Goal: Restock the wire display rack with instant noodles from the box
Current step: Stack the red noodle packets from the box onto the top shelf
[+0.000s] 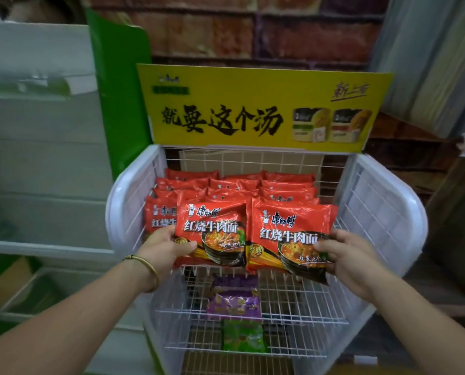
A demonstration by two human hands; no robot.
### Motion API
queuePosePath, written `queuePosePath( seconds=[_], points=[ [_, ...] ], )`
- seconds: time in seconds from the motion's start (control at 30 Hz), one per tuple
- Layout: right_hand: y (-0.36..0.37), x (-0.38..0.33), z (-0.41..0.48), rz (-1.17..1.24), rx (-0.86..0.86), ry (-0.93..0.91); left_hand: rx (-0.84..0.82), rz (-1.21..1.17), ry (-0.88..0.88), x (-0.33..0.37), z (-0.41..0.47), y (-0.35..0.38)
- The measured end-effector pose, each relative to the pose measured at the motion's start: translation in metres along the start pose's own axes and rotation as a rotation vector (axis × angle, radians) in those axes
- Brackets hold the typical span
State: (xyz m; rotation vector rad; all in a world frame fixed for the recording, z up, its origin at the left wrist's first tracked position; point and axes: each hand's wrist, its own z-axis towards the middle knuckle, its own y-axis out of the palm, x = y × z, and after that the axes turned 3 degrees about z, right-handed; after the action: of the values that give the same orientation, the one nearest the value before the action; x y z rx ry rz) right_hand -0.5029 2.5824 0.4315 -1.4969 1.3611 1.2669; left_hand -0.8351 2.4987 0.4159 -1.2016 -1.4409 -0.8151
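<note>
**Brick wall, pale shelving**

A red-brown brick wall [253, 31] fills the back. A green panel [117, 98] stands at its left, next to pale shelving [36, 147]. A blurred grey sheet [429, 63] shows at upper right. The light is soft and dim.

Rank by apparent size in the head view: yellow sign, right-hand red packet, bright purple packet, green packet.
1. Yellow sign.
2. Right-hand red packet, though its nearness to the camera enlarges it.
3. Bright purple packet and green packet: these look alike and sit behind wire on lower shelves, so they are left unranked.
</note>
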Motion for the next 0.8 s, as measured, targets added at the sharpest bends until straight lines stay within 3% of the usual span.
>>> queuePosePath(
  seconds=[0.33,0.8],
  points=[
    [0.074,0.002,0.041,-0.005,-0.010,0.018,0.202,-0.139,-0.043,-0.014,0.033,-0.054],
    [0.099,0.023,0.066,-0.005,0.013,0.073,0.348,0.032,-0.023,-0.024,0.056,-0.048]
  ],
)
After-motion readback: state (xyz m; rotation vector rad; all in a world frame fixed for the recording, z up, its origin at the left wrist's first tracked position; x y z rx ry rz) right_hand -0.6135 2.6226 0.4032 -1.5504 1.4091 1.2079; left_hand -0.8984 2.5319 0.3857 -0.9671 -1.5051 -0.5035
